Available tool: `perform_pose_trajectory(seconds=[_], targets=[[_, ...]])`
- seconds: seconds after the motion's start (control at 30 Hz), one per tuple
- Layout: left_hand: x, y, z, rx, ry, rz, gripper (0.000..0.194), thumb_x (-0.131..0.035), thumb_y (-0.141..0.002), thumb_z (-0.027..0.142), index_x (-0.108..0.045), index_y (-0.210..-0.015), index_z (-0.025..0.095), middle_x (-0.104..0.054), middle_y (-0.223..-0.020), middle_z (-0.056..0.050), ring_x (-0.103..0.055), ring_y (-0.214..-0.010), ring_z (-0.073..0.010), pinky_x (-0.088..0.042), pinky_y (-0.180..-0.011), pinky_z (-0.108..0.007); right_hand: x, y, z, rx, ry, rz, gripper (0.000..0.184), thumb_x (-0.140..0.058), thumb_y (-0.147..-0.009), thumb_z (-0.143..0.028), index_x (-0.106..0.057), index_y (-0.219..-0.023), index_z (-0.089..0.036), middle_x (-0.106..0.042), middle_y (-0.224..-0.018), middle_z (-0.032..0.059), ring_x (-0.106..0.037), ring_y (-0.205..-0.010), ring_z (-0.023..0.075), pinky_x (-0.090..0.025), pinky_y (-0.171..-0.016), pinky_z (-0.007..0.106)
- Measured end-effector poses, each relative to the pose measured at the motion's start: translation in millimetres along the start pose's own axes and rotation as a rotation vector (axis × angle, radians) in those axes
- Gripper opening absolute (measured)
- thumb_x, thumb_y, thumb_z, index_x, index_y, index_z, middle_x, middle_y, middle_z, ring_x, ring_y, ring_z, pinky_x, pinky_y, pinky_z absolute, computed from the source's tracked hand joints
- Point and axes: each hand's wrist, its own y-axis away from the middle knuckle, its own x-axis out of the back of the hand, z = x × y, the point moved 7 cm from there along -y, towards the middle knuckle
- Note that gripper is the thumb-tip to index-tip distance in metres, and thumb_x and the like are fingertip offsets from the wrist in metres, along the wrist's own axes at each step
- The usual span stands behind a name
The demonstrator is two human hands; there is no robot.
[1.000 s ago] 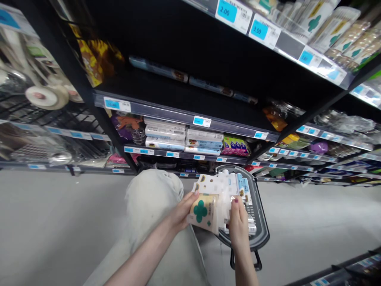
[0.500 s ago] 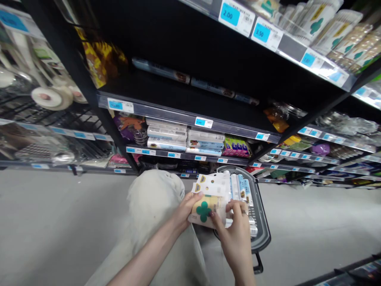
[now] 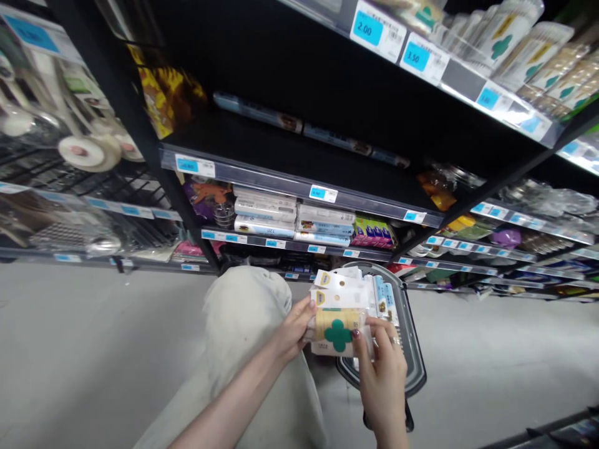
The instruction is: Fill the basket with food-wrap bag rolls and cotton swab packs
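Several flat packets [image 3: 337, 337], white and yellow with a green clover mark, are held between my two hands; their contents I cannot make out. My left hand [image 3: 297, 323] is closed on the packets' left edge. On their right side my right hand [image 3: 384, 355] grips them, its thumb lying on the front. White header cards with small holes stick out at the top of the stack. Just behind and below the packets is a grey shopping basket [image 3: 416, 355]. Inside it lie blue-and-white rolls [image 3: 384, 298], partly covered by the packets and my right hand.
Ahead stands a black shelf unit with price labels [image 3: 324, 193]. Its lower shelf holds white rolls [image 3: 264, 226] and a green-purple box [image 3: 373, 232]. Wrapped stick bundles [image 3: 510, 47] stand at upper right. Kitchen utensils [image 3: 88, 153] hang at left. My bent knee [image 3: 248, 312] is beside the basket.
Both hands have moved slightly right with the packets, which now lie more level and cover more of the basket. The camera view has shifted a little.
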Motion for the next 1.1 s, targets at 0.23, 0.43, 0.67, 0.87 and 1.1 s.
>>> perform_pose_trajectory(seconds=[0.23,0.43,0.67,0.87,1.1], targets=[[-17.0,5,7,-0.021,0.076,-0.205,0.062,-0.082,-0.056,0.043,-0.063,-0.110,0.018,-0.073,-0.093,-0.007,-0.069,-0.083,-0.0201,-0.053,-0.068,-0.023,8,7,20,-0.176,-0.146,0.111,0.023,-0.048,-0.088,-0.040,-0.059,-0.090,-0.020,-0.062,-0.091,0.0061,-0.057,-0.083,0.0189,-0.044,-0.073,0.030],[-5.0,4,8,0.021,0.151,-0.004,0.039,-0.072,-0.072,0.023,-0.062,-0.109,0.016,-0.074,-0.089,-0.007,-0.069,-0.072,-0.0177,-0.053,-0.062,-0.022,5,7,64,-0.572,-0.875,0.170,0.022,-0.057,-0.080,-0.043,-0.053,-0.086,-0.022,-0.057,-0.074,0.0002,-0.053,-0.066,0.0159,-0.044,-0.060,0.030],[-4.2,6,11,0.040,0.242,-0.021,0.034,-0.064,-0.078,0.016,-0.060,-0.111,0.016,-0.073,-0.090,-0.006,-0.070,-0.074,-0.0165,-0.055,-0.065,-0.022,-8,-1,71,-0.633,-1.391,-0.029,0.028,-0.044,-0.087,-0.033,-0.033,-0.063,-0.023,-0.007,-0.052,-0.0103,-0.003,-0.045,0.0097,-0.016,-0.039,0.021],[-5.4,7,9,0.050,0.248,-0.071,0.040,-0.065,-0.078,0.019,-0.056,-0.117,0.017,-0.073,-0.092,-0.006,-0.070,-0.074,-0.0160,-0.057,-0.065,-0.023,-19,11,68,-0.676,-1.546,0.124,0.031,-0.032,-0.093,-0.032,-0.028,-0.064,-0.024,0.000,-0.050,-0.0107,0.005,-0.046,0.0109,-0.007,-0.038,0.021],[-7.7,8,10,0.043,0.237,-0.100,0.042,-0.070,-0.075,0.023,-0.057,-0.115,0.017,-0.072,-0.095,-0.007,-0.069,-0.084,-0.0193,-0.056,-0.068,-0.023,-19,1,76,-0.619,-1.371,0.060,0.028,-0.050,-0.084,-0.037,-0.034,-0.065,-0.023,-0.012,-0.049,-0.0113,-0.003,-0.044,0.0086,-0.020,-0.039,0.019]])
